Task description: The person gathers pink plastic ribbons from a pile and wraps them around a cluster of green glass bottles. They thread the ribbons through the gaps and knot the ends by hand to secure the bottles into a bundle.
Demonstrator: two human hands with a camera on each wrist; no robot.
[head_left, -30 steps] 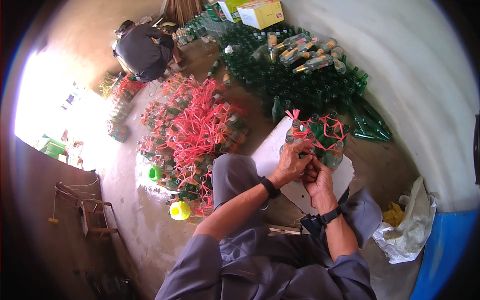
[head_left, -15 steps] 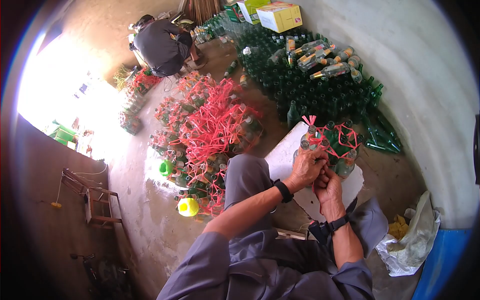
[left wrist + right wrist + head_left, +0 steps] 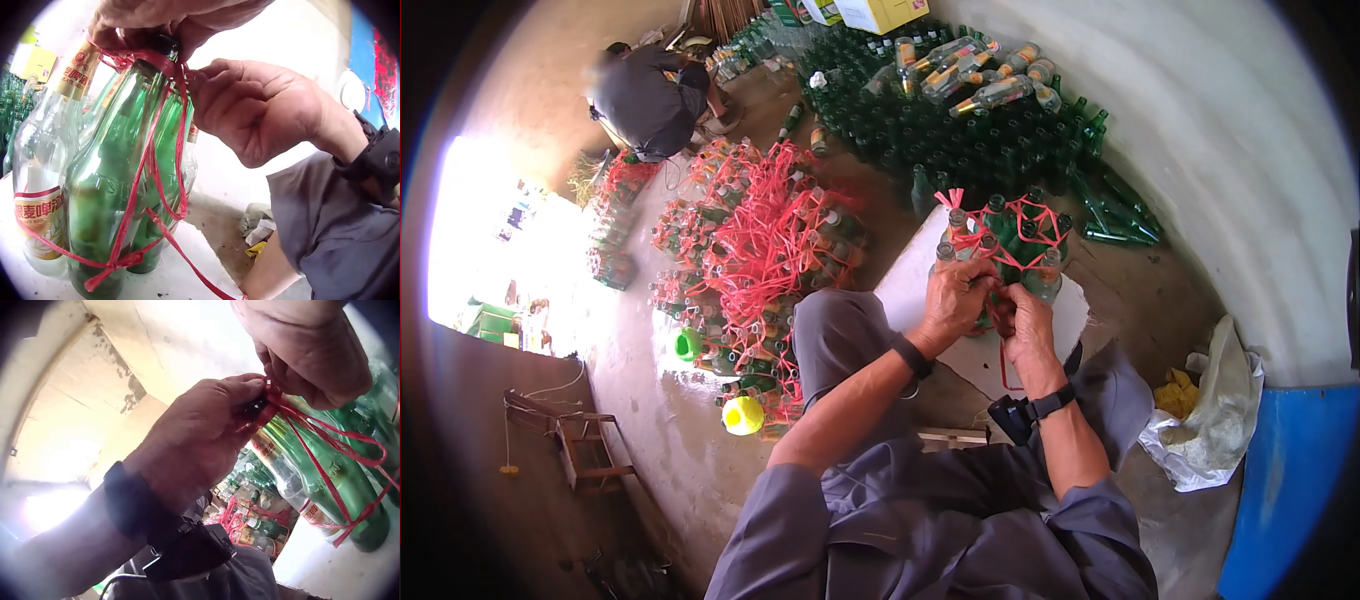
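Observation:
Several bottles stand bundled on a white board [image 3: 905, 280], with red plastic twine [image 3: 132, 215] looped round their necks and lower sides. Nearest is a green bottle [image 3: 103, 181]; beside it stands a clear beer bottle [image 3: 40, 181] with a red and gold label. My left hand [image 3: 953, 300] is at the green bottle's neck, its fingers curled over the twine there. Close against it, my right hand [image 3: 1030, 325] pinches twine between thumb and curled fingers. In the left wrist view the right hand [image 3: 259, 112] is just beside the neck, and a loose twine tail hangs below.
A large cluster of twine-tied bottles [image 3: 750, 230] covers the floor to the left. Green bottles [image 3: 960, 140] are massed along the wall, clear ones lying on top. Another person [image 3: 650, 100] crouches at the back. A white sack [image 3: 1215, 420] lies at the right by a blue panel [image 3: 1285, 480].
The head view swings right, then back left and down. Both hands stay at the bottle neck; the right hand's fingers shift on the twine, and a twine tail now shows beneath it.

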